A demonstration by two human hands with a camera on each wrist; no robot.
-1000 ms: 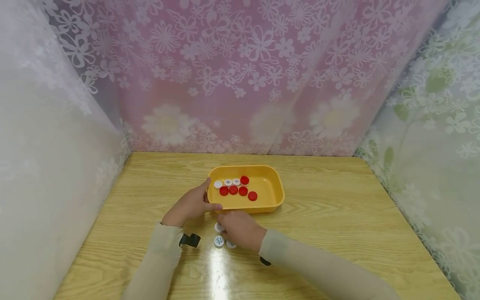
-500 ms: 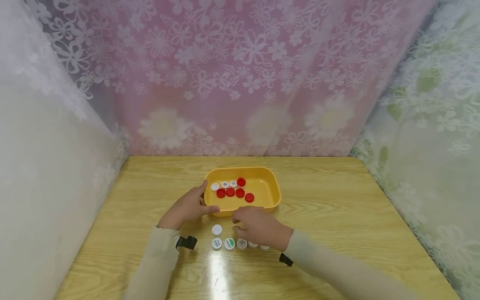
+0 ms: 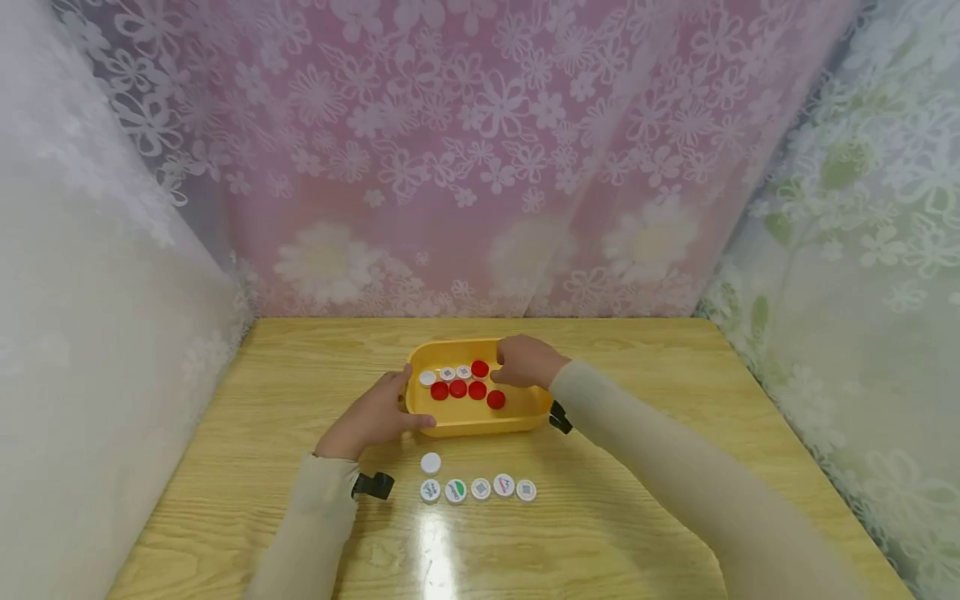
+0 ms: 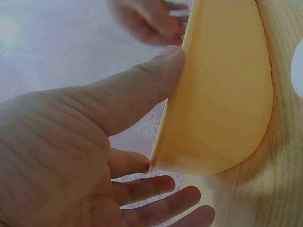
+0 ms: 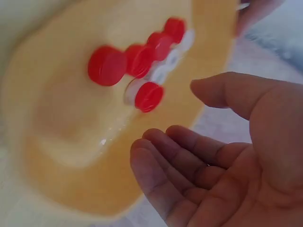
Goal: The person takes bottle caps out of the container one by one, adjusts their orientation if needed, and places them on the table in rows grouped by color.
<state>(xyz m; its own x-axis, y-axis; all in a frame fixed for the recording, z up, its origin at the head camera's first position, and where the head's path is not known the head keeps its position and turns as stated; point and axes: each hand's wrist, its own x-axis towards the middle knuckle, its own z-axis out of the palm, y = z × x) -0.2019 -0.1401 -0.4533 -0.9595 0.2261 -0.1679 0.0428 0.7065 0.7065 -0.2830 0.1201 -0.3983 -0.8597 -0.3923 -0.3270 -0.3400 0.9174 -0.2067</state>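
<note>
"Seeing the rear red cap (image 3: 480, 368) in the yellow tray (image 3: 480, 428)?"
"Yes, just left of the right hand (image 3: 527, 361), fingers and thumb apart; the left hand (image 3: 375, 412), farther, grips the tray"

Yellow tray (image 3: 483, 428) was smooth plastic, slight sheen. Red caps (image 3: 496, 400), white caps (image 3: 431, 463) looked plastic. Tabletop (image 3: 630, 525) was glossy wood grain; sleeves (image 3: 324, 508) looked matt cloth.
</note>
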